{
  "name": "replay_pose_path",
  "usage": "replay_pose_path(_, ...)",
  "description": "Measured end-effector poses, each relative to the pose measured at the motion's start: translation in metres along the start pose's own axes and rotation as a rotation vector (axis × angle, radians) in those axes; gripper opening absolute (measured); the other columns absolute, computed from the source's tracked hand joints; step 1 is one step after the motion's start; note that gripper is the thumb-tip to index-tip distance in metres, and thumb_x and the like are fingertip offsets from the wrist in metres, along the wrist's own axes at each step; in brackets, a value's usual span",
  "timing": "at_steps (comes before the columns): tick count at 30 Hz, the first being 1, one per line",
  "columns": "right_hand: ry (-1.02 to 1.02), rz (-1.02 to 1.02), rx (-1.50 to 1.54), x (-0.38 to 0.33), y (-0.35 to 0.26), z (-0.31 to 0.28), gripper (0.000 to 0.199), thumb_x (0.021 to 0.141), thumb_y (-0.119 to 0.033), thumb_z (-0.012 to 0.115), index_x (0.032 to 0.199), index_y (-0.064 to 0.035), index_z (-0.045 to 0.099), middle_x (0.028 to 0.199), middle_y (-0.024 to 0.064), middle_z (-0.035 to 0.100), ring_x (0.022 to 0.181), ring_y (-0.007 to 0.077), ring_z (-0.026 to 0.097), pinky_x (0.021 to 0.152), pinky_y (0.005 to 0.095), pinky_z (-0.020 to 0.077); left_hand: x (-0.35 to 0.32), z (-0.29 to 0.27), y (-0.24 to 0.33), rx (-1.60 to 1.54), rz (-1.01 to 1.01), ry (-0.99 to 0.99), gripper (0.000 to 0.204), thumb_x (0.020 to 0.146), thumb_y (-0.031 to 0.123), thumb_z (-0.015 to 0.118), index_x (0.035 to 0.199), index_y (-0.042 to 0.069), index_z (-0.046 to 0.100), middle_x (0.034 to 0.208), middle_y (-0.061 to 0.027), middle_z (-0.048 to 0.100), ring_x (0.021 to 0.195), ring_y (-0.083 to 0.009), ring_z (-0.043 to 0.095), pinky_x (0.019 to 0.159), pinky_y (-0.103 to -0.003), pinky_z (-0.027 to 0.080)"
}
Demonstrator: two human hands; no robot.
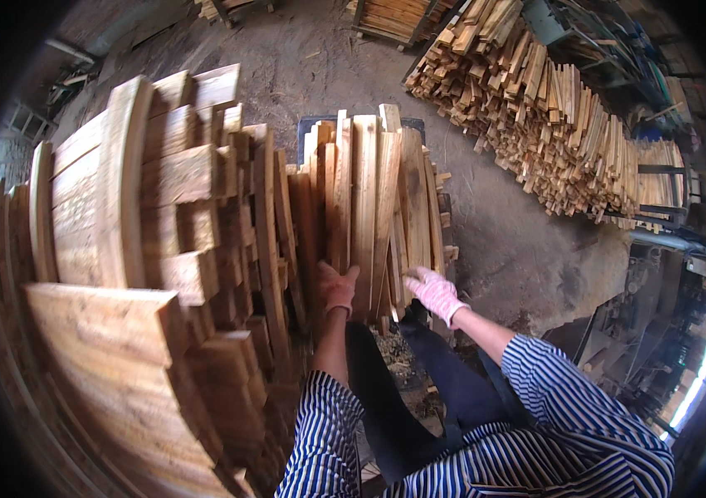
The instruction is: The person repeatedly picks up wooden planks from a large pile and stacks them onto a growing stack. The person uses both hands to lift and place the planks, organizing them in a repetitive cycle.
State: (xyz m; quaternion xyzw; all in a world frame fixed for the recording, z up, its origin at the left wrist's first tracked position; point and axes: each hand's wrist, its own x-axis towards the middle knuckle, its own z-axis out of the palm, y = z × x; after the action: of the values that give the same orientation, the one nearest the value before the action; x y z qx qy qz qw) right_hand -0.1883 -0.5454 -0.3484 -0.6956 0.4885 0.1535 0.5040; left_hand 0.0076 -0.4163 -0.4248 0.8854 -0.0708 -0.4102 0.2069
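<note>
In front of me lies a stack of long, narrow wooden planks [363,195], their near ends toward my legs. My left hand [338,286], in a pink glove, rests against the near left part of this stack, its thumb and fingers apart. At the stack's right side is my right hand [436,293], in a pink-and-white glove. Its fingers stretch left toward the plank ends; whether they touch the wood I cannot tell. Neither hand is wrapped round a plank.
A tall pile of thicker boards [79,199] rises close on my left, with a wide board [104,324] jutting out near me. A long heap of cut wood strips [544,116] runs along the far right. Debris lies on the ground between my legs.
</note>
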Motion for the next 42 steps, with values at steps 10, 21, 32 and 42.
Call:
replay_pose_path(10, -0.25, -0.005, 0.371, 0.0, -0.093, 0.017, 0.089, 0.095, -0.054, 0.066, 0.16, -0.004, 0.031, 0.157, 0.023, 0.045, 0.147, 0.0372, 0.041, 0.12, 0.0409, 0.0333, -0.07, -0.049, -0.001, -0.211, -0.011, 0.05, 0.107, 0.072, 0.062, 0.085, 0.147, -0.004, 0.046, 0.138, -0.0317, 0.059, 0.131, -0.0388, 0.058, 0.108, -0.039, 0.048)
replay_pose_path(21, -0.218, -0.023, 1.159, -0.114, -0.178, -0.044, 0.042, 0.088, -0.014, 0.081, 0.121, 0.0059, 0.064, 0.106, 0.0117, 0.074, 0.092, 0.0183, 0.073, 0.082, 0.0313, 0.061, -0.334, -0.151, 0.125, 0.063, 0.104, 0.122, 0.087, 0.069, 0.045, 0.087, 0.135, 0.003, 0.05, 0.122, -0.0263, 0.064, 0.108, -0.0409, 0.068, 0.092, -0.044, 0.056)
replay_pose_path(32, -0.71, -1.128, 0.753, -0.276, -0.476, -0.096, 0.082, 0.075, -0.018, 0.094, 0.143, -0.008, 0.049, 0.127, 0.0027, 0.062, 0.116, 0.0117, 0.057, 0.102, 0.0324, 0.0518, -0.451, -0.459, 0.252, -0.986, 0.736, 0.552, 0.075, 0.083, 0.016, 0.085, 0.144, 0.003, 0.044, 0.121, -0.01, 0.066, 0.106, -0.0177, 0.065, 0.091, -0.034, 0.057)
replay_pose_path(42, -1.101, -1.137, 0.326, -0.241, -0.558, 0.064, 0.104, 0.072, -0.03, 0.095, 0.154, -0.0069, 0.035, 0.144, 0.0132, 0.056, 0.135, 0.0239, 0.051, 0.115, 0.0366, 0.0414, -0.404, -0.57, 0.087, -1.04, 0.91, 0.608, 0.073, 0.08, 0.039, 0.085, 0.134, -0.002, 0.057, 0.12, -0.0163, 0.07, 0.105, -0.0255, 0.07, 0.089, -0.04, 0.06)
